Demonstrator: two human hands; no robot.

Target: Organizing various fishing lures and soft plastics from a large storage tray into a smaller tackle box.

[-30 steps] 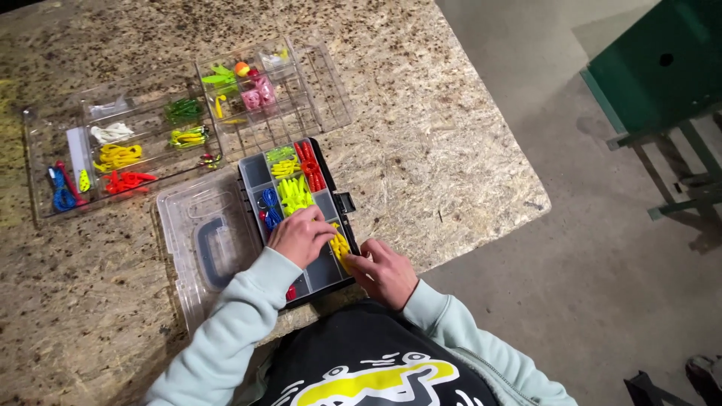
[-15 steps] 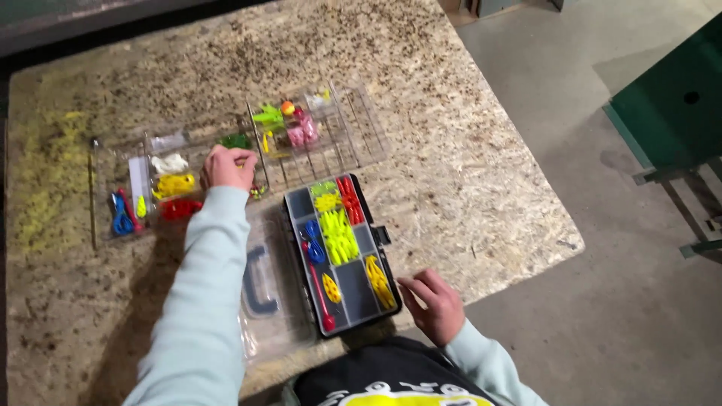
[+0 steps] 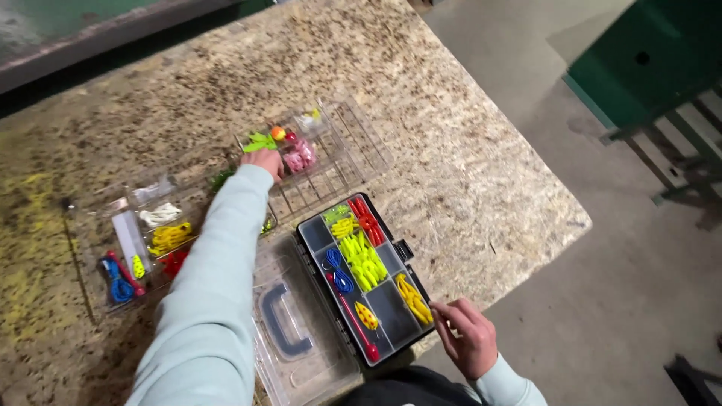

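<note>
Three compartment boxes: one black tackle box [image 3: 365, 278], two clear trays [image 3: 331, 162].

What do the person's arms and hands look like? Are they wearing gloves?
No gloves: the left hand and right hand are bare. Both arms are covered to the wrist by long, soft, pale mint-green sleeves with plain cuffs. No rings, watch or markings show.

Bare granite countertop [image 3: 466, 150] is lying open to the right of the clear divided tray [image 3: 331, 154] and the black tackle box [image 3: 365, 274]. Leftward, another clear tray [image 3: 143, 240] and the outstretched left sleeve [image 3: 218, 278] are blocking passage.
</note>
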